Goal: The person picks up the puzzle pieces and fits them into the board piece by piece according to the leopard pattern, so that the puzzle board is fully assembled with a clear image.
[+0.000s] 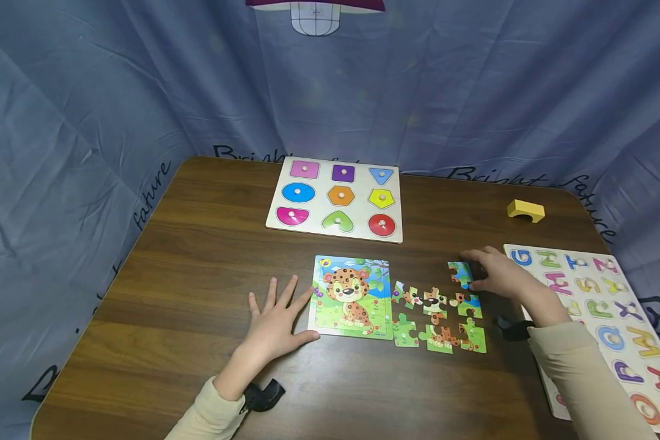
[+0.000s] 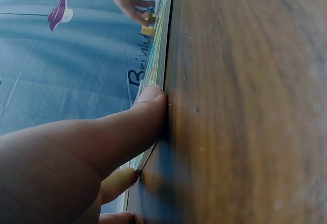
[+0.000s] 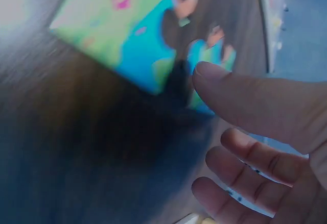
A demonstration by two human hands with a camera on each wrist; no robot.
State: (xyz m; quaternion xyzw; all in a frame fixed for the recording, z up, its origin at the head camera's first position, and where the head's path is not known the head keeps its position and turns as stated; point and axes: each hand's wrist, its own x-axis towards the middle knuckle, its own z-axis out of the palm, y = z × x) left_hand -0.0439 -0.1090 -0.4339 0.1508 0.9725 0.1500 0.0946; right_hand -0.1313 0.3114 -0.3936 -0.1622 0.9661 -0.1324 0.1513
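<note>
A picture puzzle board (image 1: 349,329) showing a cartoon leopard lies mid-table. My left hand (image 1: 273,330) is spread flat at its left side, thumb and fingertips touching the edge; the left wrist view shows the thumb (image 2: 148,106) against that edge. To the right lie several loose jigsaw pieces (image 1: 406,333) in rough rows. My right hand (image 1: 497,275) is at the top-right piece (image 1: 459,273), thumb and a finger at its edges. In the blurred right wrist view the thumb (image 3: 225,83) covers part of that piece; whether it is pinched is unclear. The other fingers curl loosely.
Behind the leopard board lies a white shape puzzle (image 1: 275,220) with knobbed pieces. A letter board (image 1: 550,391) lies at the right, partly under my right forearm. A yellow arch block (image 1: 526,211) stands at the back right. Patterned curtains (image 1: 330,91) enclose the table (image 1: 209,244).
</note>
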